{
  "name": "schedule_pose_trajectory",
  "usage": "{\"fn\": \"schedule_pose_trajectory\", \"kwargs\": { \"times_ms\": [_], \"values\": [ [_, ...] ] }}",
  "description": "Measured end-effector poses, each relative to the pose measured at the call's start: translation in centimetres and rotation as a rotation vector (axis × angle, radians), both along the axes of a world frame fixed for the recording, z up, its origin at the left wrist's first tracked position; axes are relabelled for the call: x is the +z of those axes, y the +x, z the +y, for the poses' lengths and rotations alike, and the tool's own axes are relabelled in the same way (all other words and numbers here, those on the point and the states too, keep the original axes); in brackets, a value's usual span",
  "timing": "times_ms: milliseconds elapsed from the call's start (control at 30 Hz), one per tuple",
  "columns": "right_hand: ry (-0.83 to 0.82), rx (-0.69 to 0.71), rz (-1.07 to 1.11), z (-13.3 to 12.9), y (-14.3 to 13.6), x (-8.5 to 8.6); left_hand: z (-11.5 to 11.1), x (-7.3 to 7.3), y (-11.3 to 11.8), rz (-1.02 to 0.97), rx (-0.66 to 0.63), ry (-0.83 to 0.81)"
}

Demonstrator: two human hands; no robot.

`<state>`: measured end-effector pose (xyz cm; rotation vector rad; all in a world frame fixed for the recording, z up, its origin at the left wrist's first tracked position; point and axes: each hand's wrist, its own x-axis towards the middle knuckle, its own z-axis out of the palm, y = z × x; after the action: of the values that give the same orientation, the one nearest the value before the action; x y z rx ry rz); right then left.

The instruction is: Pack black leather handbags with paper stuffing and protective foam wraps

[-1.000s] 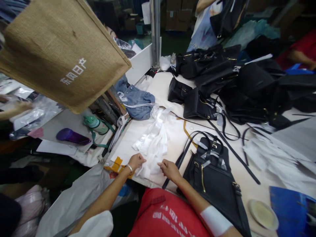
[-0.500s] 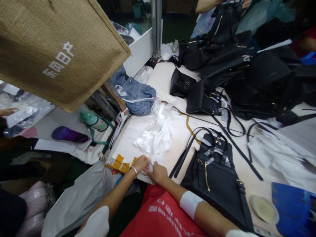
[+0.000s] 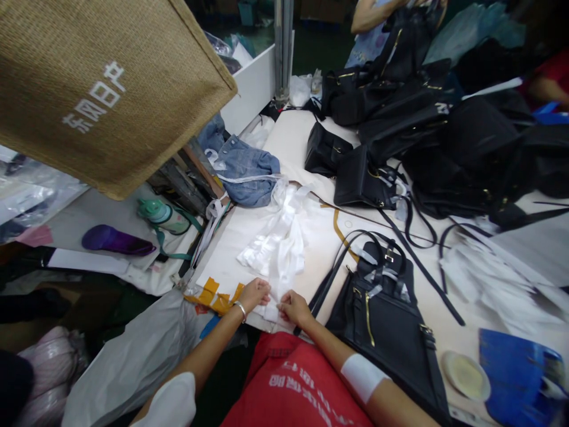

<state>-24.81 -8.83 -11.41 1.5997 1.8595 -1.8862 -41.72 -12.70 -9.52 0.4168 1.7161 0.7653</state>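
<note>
A bundle of thin, shiny white strips (image 3: 287,228) lies on the pale tabletop (image 3: 320,249). Its near end reaches the front edge, between my two hands. My left hand (image 3: 256,293), with a bracelet at the wrist, is closed, its fingertips pinching the left side of a white strip (image 3: 274,299). On the right side of that strip, the thumb and fingers of my right hand (image 3: 294,308) are pinched together at its edge. The fingers partly hide the strip where they meet it. Right of my right hand lies a black backpack (image 3: 391,320) with gold zips.
Yellow tape (image 3: 213,293) covers the front left corner. Blue denim (image 3: 249,169) lies behind the strips. Black bags (image 3: 444,124) are heaped at the back right, where another person's arm (image 3: 373,15) shows. A burlap bag (image 3: 146,71) hangs upper left. A round dish (image 3: 466,375) sits front right.
My right hand has moved a little to the right, opening a gap from my left hand with the white strip showing between them. My left hand has hardly moved.
</note>
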Motion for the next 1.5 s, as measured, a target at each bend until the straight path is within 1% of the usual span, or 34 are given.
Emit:
{"fn": "schedule_pose_trajectory", "kwargs": {
  "times_ms": [167, 200, 333, 400, 467, 567, 733, 833, 900, 1000, 1067, 1167, 1233, 1300, 1367, 1433, 1500],
  "values": [
    [0.07, -0.028, 0.028, -0.4, 0.3, 0.8, 0.2, -0.3, 0.1, 0.032, -0.02, 0.007],
    [0.038, -0.05, 0.035, -0.5, 0.2, 1.0, 0.3, -0.2, 0.1, 0.039, -0.026, 0.013],
    [-0.227, -0.203, 0.072, -0.7, -0.3, 1.5, 0.6, 0.2, 0.4, 0.07, -0.03, 0.051],
    [-0.272, -0.248, 0.079, -0.7, -0.4, 1.7, 0.7, 0.6, 0.7, 0.085, -0.021, 0.066],
    [-0.281, -0.278, 0.078, -0.6, -0.3, 1.7, 0.7, 0.8, 1.1, 0.105, -0.007, 0.077],
    [-0.213, -0.29, 0.065, -0.6, 0.0, 1.4, 0.6, 0.9, 1.6, 0.14, 0.002, 0.097],
    [-0.048, -0.243, 0.018, -0.2, 0.9, 0.5, 0.3, 1.0, 1.7, 0.201, 0.007, 0.152],
    [0.011, -0.194, 0.027, 0.5, 1.2, 0.4, -0.1, 1.9, 1.4, 0.256, 0.025, 0.22],
    [0.011, -0.135, 0.058, 0.8, 1.1, 0.5, -0.4, 2.8, 1.4, 0.294, 0.006, 0.292],
    [-0.01, -0.03, 0.093, 1.0, 0.5, 0.8, -0.5, 3.9, 1.9, 0.373, -0.11, 0.403],
    [0.003, 0.033, 0.081, 1.1, 0.2, 1.1, -0.4, 4.0, 2.4, 0.462, -0.247, 0.445],
    [0.103, 0.078, -0.004, 1.7, 0.6, 1.6, -0.1, 3.3, 2.2, 0.64, -0.532, 0.442],
    [0.19, 0.078, -0.088, 2.4, 1.4, 2.0, 0.2, 2.7, 1.5, 0.726, -0.671, 0.409],
    [0.242, 0.087, -0.153, 3.1, 2.3, 2.6, 0.4, 2.5, 0.5, 0.767, -0.71, 0.377],
    [0.267, 0.115, -0.187, 3.5, 2.9, 3.1, 0.6, 3.2, 0.0, 0.775, -0.689, 0.376],
    [0.288, 0.151, -0.2, 3.7, 3.2, 3.7, 0.9, 4.6, 0.4, 0.779, -0.67, 0.469],
    [0.305, 0.187, -0.191, 3.7, 3.1, 4.2, 1.5, 6.0, 1.4, 0.721, -0.708, 0.637]
  ]
}}
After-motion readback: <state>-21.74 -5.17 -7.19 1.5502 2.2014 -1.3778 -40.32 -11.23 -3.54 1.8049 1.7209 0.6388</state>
